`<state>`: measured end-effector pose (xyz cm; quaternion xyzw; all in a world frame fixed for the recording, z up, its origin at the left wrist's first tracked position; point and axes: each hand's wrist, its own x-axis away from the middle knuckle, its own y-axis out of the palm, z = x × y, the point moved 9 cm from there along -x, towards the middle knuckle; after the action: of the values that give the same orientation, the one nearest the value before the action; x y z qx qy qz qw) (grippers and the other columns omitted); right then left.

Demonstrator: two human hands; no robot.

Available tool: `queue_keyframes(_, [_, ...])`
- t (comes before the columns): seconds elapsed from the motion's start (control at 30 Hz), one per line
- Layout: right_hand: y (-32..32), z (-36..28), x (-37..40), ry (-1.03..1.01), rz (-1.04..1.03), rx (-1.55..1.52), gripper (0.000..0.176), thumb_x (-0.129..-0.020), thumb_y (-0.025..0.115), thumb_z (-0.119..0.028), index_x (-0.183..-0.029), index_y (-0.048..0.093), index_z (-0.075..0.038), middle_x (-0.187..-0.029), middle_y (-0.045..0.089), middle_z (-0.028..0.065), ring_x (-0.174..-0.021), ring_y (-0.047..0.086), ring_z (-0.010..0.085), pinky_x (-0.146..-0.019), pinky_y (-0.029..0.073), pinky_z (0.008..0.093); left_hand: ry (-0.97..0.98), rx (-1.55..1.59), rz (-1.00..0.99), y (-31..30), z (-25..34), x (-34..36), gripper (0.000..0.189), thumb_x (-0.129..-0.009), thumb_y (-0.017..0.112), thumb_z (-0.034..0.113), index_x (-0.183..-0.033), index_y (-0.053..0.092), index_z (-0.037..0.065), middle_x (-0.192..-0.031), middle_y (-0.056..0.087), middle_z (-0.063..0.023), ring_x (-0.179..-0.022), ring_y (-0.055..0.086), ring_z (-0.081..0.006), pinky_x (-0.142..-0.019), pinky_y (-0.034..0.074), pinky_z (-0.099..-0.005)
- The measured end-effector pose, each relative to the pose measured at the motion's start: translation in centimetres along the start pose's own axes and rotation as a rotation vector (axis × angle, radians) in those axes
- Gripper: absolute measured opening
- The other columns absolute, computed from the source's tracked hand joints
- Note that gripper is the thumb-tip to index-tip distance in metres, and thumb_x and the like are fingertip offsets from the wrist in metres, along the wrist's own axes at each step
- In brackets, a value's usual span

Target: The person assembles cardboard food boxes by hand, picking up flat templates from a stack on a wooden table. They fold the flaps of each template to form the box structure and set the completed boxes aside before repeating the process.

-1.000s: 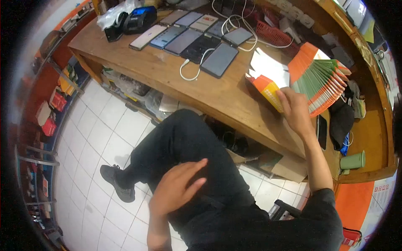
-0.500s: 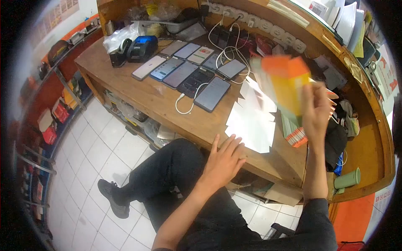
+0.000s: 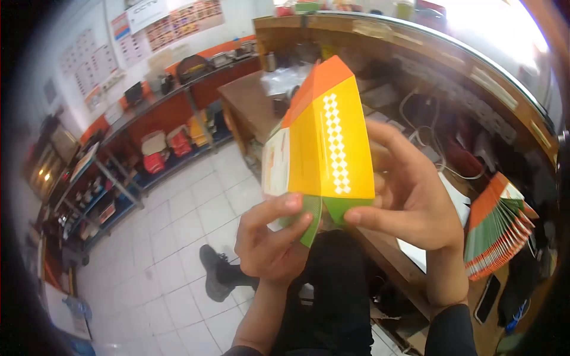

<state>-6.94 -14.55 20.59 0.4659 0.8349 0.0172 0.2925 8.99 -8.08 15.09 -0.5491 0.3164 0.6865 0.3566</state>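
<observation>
A partly folded cardboard box (image 3: 344, 139) in yellow, orange and green, with a column of white diamonds, is held up before me. My left hand (image 3: 273, 237) pinches its green lower flap between thumb and fingers. On the other side my right hand (image 3: 415, 193) grips the box, thumb on the lower edge and fingers behind the yellow panel. A white printed panel (image 3: 277, 163) faces left. Below my right arm, a white sheet (image 3: 454, 196) lies partly hidden on the wooden desk (image 3: 243, 98). Beside it rests a fanned stack of similar flat cartons (image 3: 499, 234).
A dark phone (image 3: 488, 298) lies near the carton stack. White cables (image 3: 436, 139) trail across the back of the desk. Metal shelves (image 3: 119, 196) with goods stand along the left wall. My dark shoe (image 3: 215, 273) rests on the tiled floor (image 3: 160, 279).
The carton has come from over the desk up close to my view, opened out of its flat shape. My left hand has left the desk edge and taken hold of it. My view has turned left.
</observation>
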Motion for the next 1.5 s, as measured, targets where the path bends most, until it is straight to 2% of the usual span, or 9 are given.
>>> queue_keyframes(0.07, [0.3,0.9,-0.7,-0.028,-0.125,0.549,0.038,-0.086,0.072,0.002,-0.122,0.06,0.002,-0.091,0.068,0.0026,-0.084,0.064,0.0062,-0.07,0.049,0.02,-0.004,-0.098,0.004,-1.4,-0.3,-0.1,0.022,-0.071,0.086,0.002,-0.087,0.07,0.004,-0.105,0.064,-0.0121,-0.096,0.066,-0.0248,-0.083,0.055,-0.034])
queue_keyframes(0.1, [0.2,1.3,-1.2,-0.031,-0.098,0.6,0.018,-0.085,0.074,0.001,-0.103,0.07,0.003,-0.089,0.069,0.0024,-0.078,0.061,0.0039,-0.066,0.045,0.0186,0.059,-0.084,-0.038,-1.4,-0.3,-0.4,0.023,-0.069,0.087,0.004,-0.085,0.071,0.005,-0.105,0.065,-0.0106,-0.095,0.065,-0.0242,-0.081,0.054,-0.0342])
queue_keyframes(0.2, [0.3,3.6,-2.8,-0.061,-0.043,0.569,0.011,-0.086,0.073,-0.001,-0.096,0.071,0.003,-0.086,0.069,0.0022,-0.072,0.06,0.004,-0.063,0.046,0.0193,0.092,-0.095,-0.097,-1.6,-1.3,-1.1,0.024,-0.067,0.09,0.011,-0.082,0.072,0.006,-0.105,0.066,-0.0073,-0.094,0.063,-0.0243,-0.08,0.051,-0.0344])
queue_keyframes(0.37, [2.4,8.6,-4.9,-0.169,0.025,0.385,0.019,-0.092,0.066,0.0,-0.11,0.07,0.006,-0.099,0.062,0.0073,-0.09,0.06,0.0091,-0.075,0.049,0.0217,-0.081,-0.211,-0.096,-3.2,-5.7,-1.5,0.022,-0.076,0.084,0.011,-0.094,0.075,0.003,-0.11,0.065,-0.0127,-0.101,0.065,-0.0265,-0.086,0.053,-0.0359])
queue_keyframes(0.47, [4.0,11.7,-5.5,-0.18,0.012,0.406,0.02,-0.092,0.067,0.0,-0.111,0.07,0.006,-0.099,0.062,0.0074,-0.089,0.061,0.0103,-0.076,0.05,0.0231,-0.172,-0.184,-0.081,-4.9,-7.9,-0.5,0.022,-0.079,0.081,0.008,-0.097,0.074,-0.001,-0.113,0.066,-0.0171,-0.106,0.066,-0.0294,-0.092,0.054,-0.0365])
queue_keyframes(0.53, [4.7,13.9,-6.3,-0.094,-0.012,0.429,0.02,-0.091,0.067,0.001,-0.109,0.07,0.008,-0.103,0.063,0.0082,-0.094,0.062,0.0117,-0.079,0.052,0.0249,-0.313,-0.127,-0.049,-6.8,-10.3,0.1,0.019,-0.082,0.078,0.008,-0.098,0.074,-0.001,-0.115,0.066,-0.017,-0.107,0.066,-0.0288,-0.093,0.054,-0.0372])
queue_keyframes(0.7, [6.1,22.2,-7.5,0.144,-0.07,-0.159,0.025,-0.086,0.072,0.006,-0.111,0.066,0.008,-0.106,0.068,0.009,-0.102,0.065,0.0141,-0.089,0.054,0.0277,-0.458,-0.029,-0.017,-10.1,-14.2,1.7,0.019,-0.09,0.074,0.014,-0.098,0.073,-0.003,-0.115,0.066,-0.015,-0.105,0.064,-0.0245,-0.093,0.05,-0.034])
queue_keyframes(0.87, [6.3,26.4,-7.2,0.157,-0.021,-0.271,0.034,-0.081,0.077,0.007,-0.113,0.065,0.004,-0.107,0.07,0.0095,-0.099,0.067,0.0143,-0.089,0.055,0.0292,-0.653,0.099,-0.145,-11.1,-17.0,3.7,0.019,-0.094,0.069,0.016,-0.094,0.07,-0.003,-0.11,0.063,-0.012,-0.103,0.061,-0.0215,-0.093,0.046,-0.0319])
queue_keyframes(1.5, [4.9,27.8,-6.1,0.05,-0.079,-0.272,0.032,-0.084,0.077,0.002,-0.114,0.067,0.003,-0.109,0.07,0.0095,-0.101,0.067,0.016,-0.094,0.054,0.0332,-0.503,-0.183,-0.444,-10.1,-15.9,2.5,0.01,-0.083,0.074,-0.001,-0.093,0.073,-0.001,-0.098,0.068,-0.012,-0.091,0.066,-0.0218,-0.081,0.051,-0.0315])
